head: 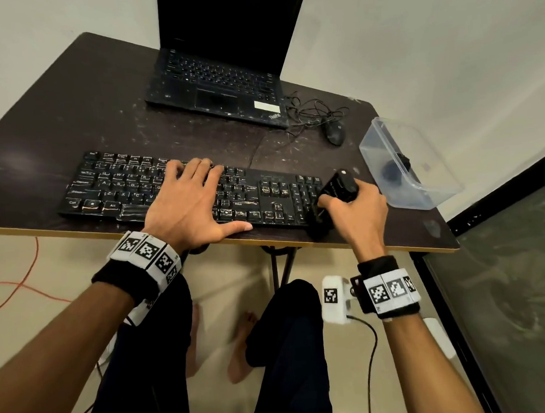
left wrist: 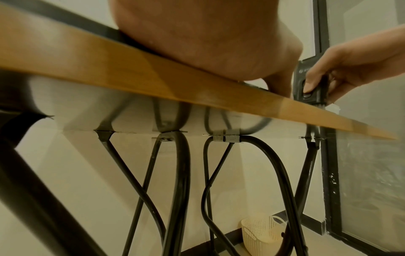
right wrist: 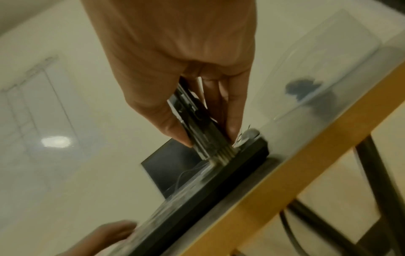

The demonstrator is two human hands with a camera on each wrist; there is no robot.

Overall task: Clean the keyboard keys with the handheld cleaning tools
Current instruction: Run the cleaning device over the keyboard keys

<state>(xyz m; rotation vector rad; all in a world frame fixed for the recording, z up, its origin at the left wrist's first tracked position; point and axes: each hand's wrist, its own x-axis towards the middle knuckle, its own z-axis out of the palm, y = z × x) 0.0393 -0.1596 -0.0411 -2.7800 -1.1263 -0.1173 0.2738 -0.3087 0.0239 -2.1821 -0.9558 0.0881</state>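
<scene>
My left hand (head: 188, 205) lies flat on the middle of the keyboard (head: 129, 186), fingers straight and spread over the keys and the thumb stretched along its near edge, gripping nothing; from the left wrist I see only the heel of the palm against the table (left wrist: 131, 69) edge. The keyboard sits along the near side of the dark table, running from left of that hand across to my right hand (head: 354, 211). Beyond the left fingers stands an open laptop (head: 222, 78), and further right a mouse (head: 335, 130) with a loose cable. My right hand is curled round a black brush (head: 337, 191), thumb on one face and fingers on the other, and its bristles (right wrist: 221, 156) press down on the keyboard's right end. Just right of that grip sits a clear plastic box (head: 423, 197) with something dark inside that I cannot make out.
</scene>
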